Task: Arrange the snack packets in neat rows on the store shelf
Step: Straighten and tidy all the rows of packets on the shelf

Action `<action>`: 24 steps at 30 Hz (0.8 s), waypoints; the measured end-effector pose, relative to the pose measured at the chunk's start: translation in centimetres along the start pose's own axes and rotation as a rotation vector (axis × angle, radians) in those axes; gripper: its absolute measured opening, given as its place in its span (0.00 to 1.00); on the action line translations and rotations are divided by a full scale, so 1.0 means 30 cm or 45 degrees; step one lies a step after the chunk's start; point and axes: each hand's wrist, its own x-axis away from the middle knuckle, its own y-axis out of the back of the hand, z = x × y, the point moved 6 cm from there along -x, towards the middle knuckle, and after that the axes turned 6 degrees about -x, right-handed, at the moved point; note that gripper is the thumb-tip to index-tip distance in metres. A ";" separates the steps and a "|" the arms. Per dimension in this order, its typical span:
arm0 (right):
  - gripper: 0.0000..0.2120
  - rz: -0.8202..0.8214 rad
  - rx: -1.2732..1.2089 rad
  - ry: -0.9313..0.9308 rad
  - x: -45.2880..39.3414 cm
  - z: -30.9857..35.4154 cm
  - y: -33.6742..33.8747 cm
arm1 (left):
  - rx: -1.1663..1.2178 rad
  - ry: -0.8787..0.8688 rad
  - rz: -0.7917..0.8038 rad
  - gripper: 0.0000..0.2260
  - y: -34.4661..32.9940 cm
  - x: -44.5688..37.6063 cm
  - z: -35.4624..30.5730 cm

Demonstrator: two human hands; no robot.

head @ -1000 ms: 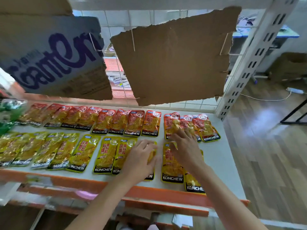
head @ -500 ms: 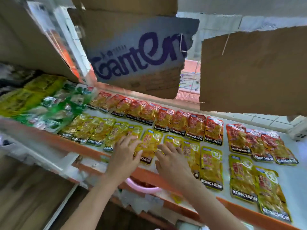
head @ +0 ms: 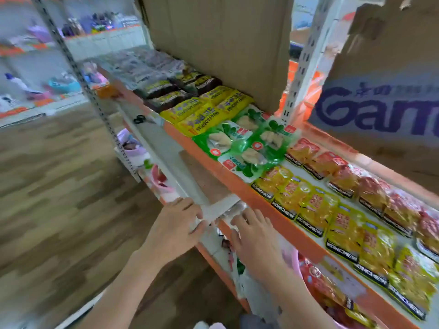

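Two hands sit below the orange shelf edge [head: 259, 205]. The left hand [head: 174, 230] and right hand [head: 255, 238] both reach toward a blurred pale strip [head: 221, 210], fingers fairly straight; whether either grips it I cannot tell. Yellow packets [head: 316, 210] lie in a row just behind that edge, red packets [head: 370, 191] farther back.

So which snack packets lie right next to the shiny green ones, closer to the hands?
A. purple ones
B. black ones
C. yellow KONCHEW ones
C: the yellow KONCHEW foil packets start right beside the glossy green plastic packets on the white shelf, on the side towards the hands.
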 end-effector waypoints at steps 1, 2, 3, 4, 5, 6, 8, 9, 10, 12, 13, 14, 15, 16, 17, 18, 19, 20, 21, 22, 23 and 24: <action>0.05 0.003 -0.010 0.060 -0.043 0.042 -0.029 | -0.031 0.056 0.007 0.10 0.006 0.010 0.065; 0.09 0.029 -0.021 0.103 -0.087 0.077 -0.055 | -0.037 0.117 0.013 0.08 0.013 0.018 0.120; 0.12 0.048 -0.017 0.140 -0.132 0.106 -0.081 | -0.028 0.176 0.013 0.07 0.012 0.026 0.172; 0.13 0.058 -0.003 0.173 -0.178 0.132 -0.107 | -0.011 0.235 0.020 0.06 0.013 0.030 0.218; 0.12 0.051 -0.011 0.211 -0.223 0.158 -0.130 | 0.008 0.290 0.030 0.07 0.014 0.031 0.260; 0.12 0.038 -0.052 0.251 -0.267 0.186 -0.149 | 0.026 0.334 0.031 0.06 0.019 0.027 0.299; 0.12 0.016 -0.162 0.314 -0.358 0.242 -0.190 | 0.008 0.360 0.008 0.05 0.025 0.006 0.381; 0.12 0.011 -0.198 0.342 -0.407 0.269 -0.216 | -0.012 0.363 -0.003 0.06 0.032 -0.013 0.425; 0.10 0.015 -0.228 0.359 -0.454 0.293 -0.243 | -0.019 0.372 -0.002 0.06 0.041 -0.036 0.473; 0.07 0.015 -0.278 0.356 -0.556 0.325 -0.288 | -0.040 0.375 0.005 0.04 0.063 -0.107 0.566; 0.08 0.009 -0.297 0.349 -0.615 0.333 -0.306 | -0.056 0.361 0.019 0.04 0.070 -0.149 0.610; 0.09 0.012 -0.307 0.340 -0.673 0.341 -0.320 | -0.061 0.341 0.037 0.05 0.079 -0.191 0.650; 0.10 0.009 -0.316 0.333 -0.728 0.345 -0.331 | -0.059 0.321 0.047 0.06 0.087 -0.234 0.691; 0.11 0.011 -0.337 0.319 -0.780 0.346 -0.337 | -0.053 0.303 0.050 0.06 0.096 -0.283 0.729; 0.11 -0.002 -0.362 0.311 -0.832 0.346 -0.337 | -0.057 0.291 0.048 0.06 0.102 -0.332 0.767; 0.11 -0.013 -0.384 0.306 -0.888 0.348 -0.336 | -0.058 0.282 0.039 0.06 0.107 -0.379 0.804; 0.11 -0.015 -0.400 0.303 -0.944 0.351 -0.337 | -0.057 0.280 0.040 0.07 0.104 -0.424 0.842; 0.11 -0.024 -0.414 0.297 -0.994 0.351 -0.344 | -0.054 0.269 0.039 0.09 0.098 -0.462 0.872; 0.12 -0.028 -0.439 0.285 -1.039 0.351 -0.352 | -0.037 0.265 0.041 0.10 0.091 -0.495 0.897; 0.12 -0.039 -0.460 0.272 -1.081 0.353 -0.360 | -0.015 0.254 0.039 0.10 0.087 -0.529 0.919; 0.11 -0.053 -0.470 0.262 -1.123 0.357 -0.368 | 0.007 0.237 0.033 0.11 0.085 -0.565 0.941; 0.11 -0.061 -0.467 0.257 -1.167 0.364 -0.377 | 0.039 0.215 0.024 0.13 0.085 -0.603 0.964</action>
